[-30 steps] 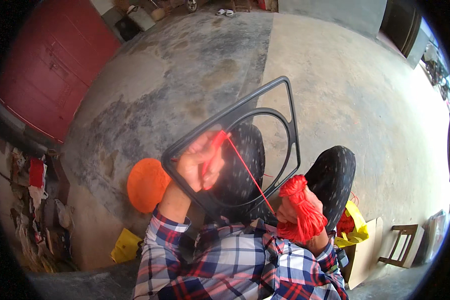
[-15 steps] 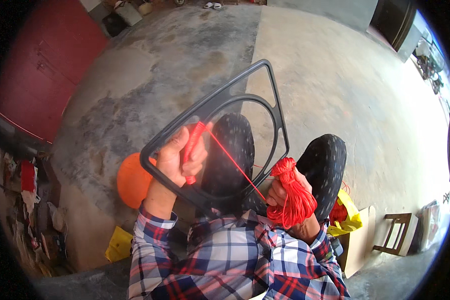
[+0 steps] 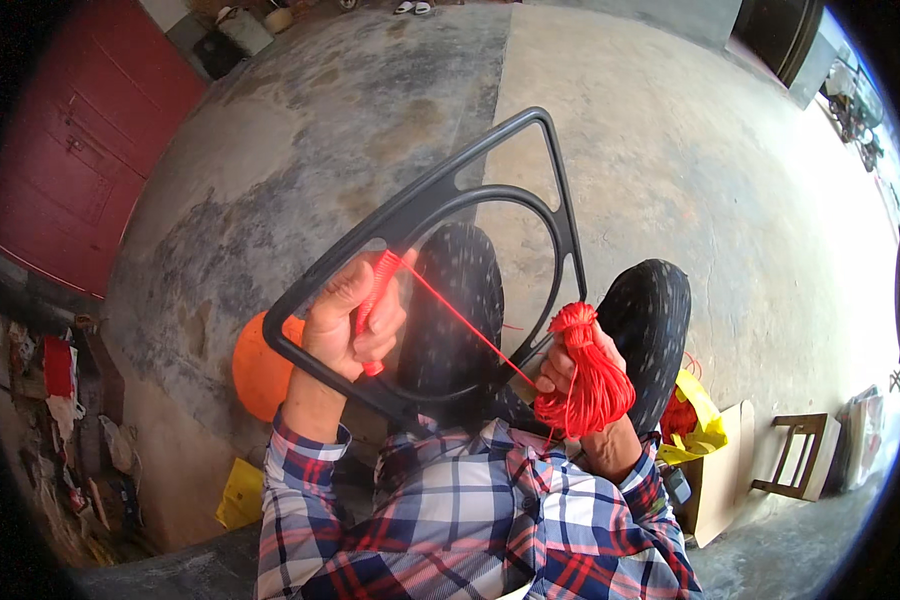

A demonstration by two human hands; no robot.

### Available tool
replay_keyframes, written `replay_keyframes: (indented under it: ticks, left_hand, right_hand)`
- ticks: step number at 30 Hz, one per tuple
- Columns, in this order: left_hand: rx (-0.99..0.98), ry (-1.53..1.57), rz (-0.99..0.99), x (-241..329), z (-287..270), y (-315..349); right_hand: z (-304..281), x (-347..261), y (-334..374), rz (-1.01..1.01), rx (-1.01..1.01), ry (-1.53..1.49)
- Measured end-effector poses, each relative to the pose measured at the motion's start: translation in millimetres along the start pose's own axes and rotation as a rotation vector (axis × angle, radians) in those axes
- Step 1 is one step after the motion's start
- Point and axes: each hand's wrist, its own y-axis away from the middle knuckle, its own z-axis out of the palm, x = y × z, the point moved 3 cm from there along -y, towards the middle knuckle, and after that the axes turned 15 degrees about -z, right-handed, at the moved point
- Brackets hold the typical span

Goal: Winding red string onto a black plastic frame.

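Observation:
A dark grey frame (image 3: 567, 232), roughly triangular with a ring inside it, is tilted above my knees. My left hand (image 3: 332, 325) is closed around its left part, where red cord is wound in tight coils (image 3: 375, 295). From the top of these coils a single taut strand (image 3: 460, 315) runs down to my right hand (image 3: 560, 370). That hand is closed on a thick bundle of red cord (image 3: 595, 390), tied near its top and hanging in loops over the fingers. The bundle hides part of the right hand and the frame's lower right corner.
An orange round object (image 3: 255, 370) lies left of my left forearm, with a yellow bag (image 3: 240, 495) below it. At right stand a yellow bag holding red cord (image 3: 705, 430), a cardboard box (image 3: 725, 490) and a wooden stool (image 3: 805, 455). Piled clutter (image 3: 65, 440) lies far left.
The frame has tilted slightly, its left corner moving left and down. My right hand and the cord bundle have risen a little. Both hands keep their hold.

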Motion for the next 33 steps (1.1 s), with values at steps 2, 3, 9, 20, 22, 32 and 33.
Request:
replay_keyframes:
  ticks: [2,3,9,20,22,32,33]
  left_hand:
    - [0.019,-0.029,0.024,3,6,1]
    - [-0.023,-0.029,0.032,5,15,4]
    - [-0.076,-0.028,0.046,3,33,-6]
    - [-0.086,0.014,0.025,2,36,-19]
    - [-0.116,0.009,0.031,2,44,-22]
    - [-0.096,0.002,0.017,-13,56,-31]
    - [-0.107,0.008,0.019,-14,56,-31]
  right_hand:
    - [10,-4,-2,-0.085,0.065,0.036]
    - [13,-6,-4,-0.126,0.095,0.053]
    - [55,-4,-15,-0.076,0.042,-0.060]
    - [106,-9,-32,-0.127,0.015,0.036]
    - [109,-8,-39,-0.178,-0.044,0.102]
    - [119,-16,-57,-0.305,-0.085,0.190]
    - [113,-17,-57,-0.307,-0.083,0.191]
